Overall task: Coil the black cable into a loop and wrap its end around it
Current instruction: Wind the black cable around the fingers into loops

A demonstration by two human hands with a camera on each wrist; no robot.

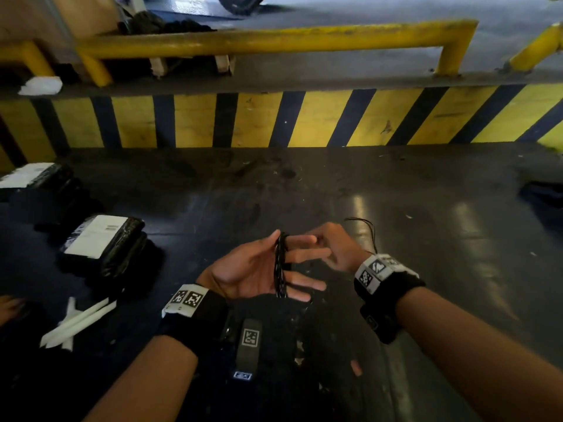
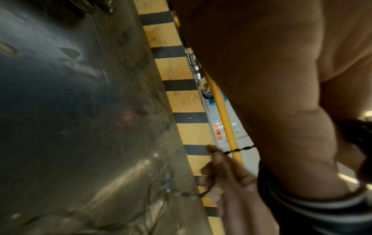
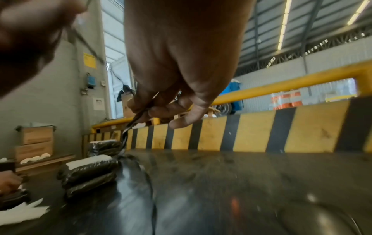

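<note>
The black cable (image 1: 281, 266) is wound in several turns around the straight, spread fingers of my left hand (image 1: 253, 269), which faces palm up. The thumb lies against the top of the coil. My right hand (image 1: 332, 245) is just right of the coil and pinches the cable's free end. A loose strand (image 1: 370, 229) arcs up behind its wrist. In the right wrist view the fingertips (image 3: 161, 109) pinch the twisted cable (image 3: 128, 130), which runs down and left. The left wrist view shows the right hand (image 2: 225, 168) holding a taut stretch of cable (image 2: 239, 149) beside my left palm (image 2: 281, 95).
Black wrapped packages with white labels (image 1: 100, 242) lie on the dark floor (image 1: 304, 193) to the left, with white strips (image 1: 76, 324) near them. A yellow-and-black striped curb (image 1: 304, 117) and a yellow rail (image 1: 274, 41) stand ahead. Another person's hand (image 1: 9, 306) is at the left edge.
</note>
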